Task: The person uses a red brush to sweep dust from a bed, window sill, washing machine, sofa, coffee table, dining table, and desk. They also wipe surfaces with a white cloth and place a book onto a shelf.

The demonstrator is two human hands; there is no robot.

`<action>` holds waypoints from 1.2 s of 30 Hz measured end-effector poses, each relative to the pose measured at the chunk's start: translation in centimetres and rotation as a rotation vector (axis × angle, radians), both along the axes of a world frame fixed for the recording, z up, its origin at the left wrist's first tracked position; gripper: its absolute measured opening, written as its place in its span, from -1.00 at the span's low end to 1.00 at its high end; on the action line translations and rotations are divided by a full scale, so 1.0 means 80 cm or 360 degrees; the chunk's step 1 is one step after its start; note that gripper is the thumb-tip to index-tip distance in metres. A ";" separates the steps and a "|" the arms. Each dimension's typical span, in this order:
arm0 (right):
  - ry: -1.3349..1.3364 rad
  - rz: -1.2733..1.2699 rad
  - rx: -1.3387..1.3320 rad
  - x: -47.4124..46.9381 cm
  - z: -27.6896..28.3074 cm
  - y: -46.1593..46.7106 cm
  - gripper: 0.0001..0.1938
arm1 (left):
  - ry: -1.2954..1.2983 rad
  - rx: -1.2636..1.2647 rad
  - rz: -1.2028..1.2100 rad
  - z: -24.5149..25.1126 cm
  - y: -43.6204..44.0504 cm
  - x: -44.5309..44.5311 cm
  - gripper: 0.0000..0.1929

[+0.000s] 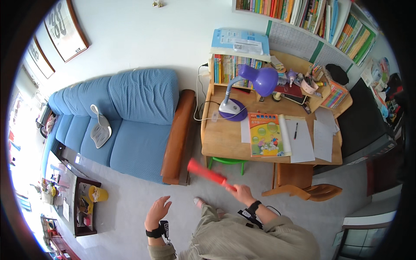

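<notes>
My right hand [243, 194] grips the narrow handle of a long red tool [206, 173]. The tool is blurred, and its exact kind cannot be told; its wider end points up and to the left, over the floor by the sofa's wooden armrest [177, 136]. With nothing in it, my left hand [157, 209] hangs over the grey floor, thumb apart from the fingers. Both wrists wear black straps with small devices. Ahead of my right hand stands a wooden desk [224, 138], bearing a colourful book [266, 135], white paper and a pen [295, 131].
A blue sofa [139, 146] runs along the wall, with a grey seat support [101, 131] on it. By the desk are a wooden chair [294, 178] and a green stool [227, 160]. A purple lamp [265, 81] stands on the desk. A yellow bin [101, 194] sits beside the low table [76, 208].
</notes>
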State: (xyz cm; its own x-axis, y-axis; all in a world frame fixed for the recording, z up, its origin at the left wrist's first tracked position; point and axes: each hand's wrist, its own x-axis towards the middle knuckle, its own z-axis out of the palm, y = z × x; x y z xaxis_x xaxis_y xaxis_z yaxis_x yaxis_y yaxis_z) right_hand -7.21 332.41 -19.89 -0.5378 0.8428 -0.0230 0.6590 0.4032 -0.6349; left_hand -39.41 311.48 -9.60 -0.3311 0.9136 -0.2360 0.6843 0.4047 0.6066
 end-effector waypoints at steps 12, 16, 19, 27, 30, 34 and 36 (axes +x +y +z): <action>0.0277 -0.0463 -0.0376 0.032 -0.003 0.053 -0.50 | -0.0369 -0.0008 -0.0454 0.020 0.164 0.037 -0.70; 0.0041 0.0287 -0.0162 0.036 0.019 0.034 -0.53 | -0.0218 0.0444 -0.0402 0.002 0.285 0.003 -0.74; 0.0169 -0.0096 -0.0225 0.043 0.035 0.064 -0.56 | -0.0094 0.0598 -0.0261 -0.033 0.395 -0.018 -0.75; -0.0384 -0.0308 -0.0183 0.037 0.038 0.101 -0.58 | 0.0355 -0.0049 -0.0343 -0.117 0.632 -0.002 -0.45; -0.0192 -0.0204 -0.0095 0.040 0.050 0.090 -0.60 | 0.0299 -0.0210 -0.0432 -0.139 0.666 -0.001 -0.56; -0.0109 -0.0694 -0.0249 0.036 0.054 0.096 -0.64 | 0.0388 -0.0237 -0.0647 -0.148 0.674 0.001 -0.65; -0.0015 -0.0890 -0.0174 0.028 0.050 0.104 -0.61 | 0.0466 -0.0173 -0.0677 -0.136 0.676 0.000 -0.69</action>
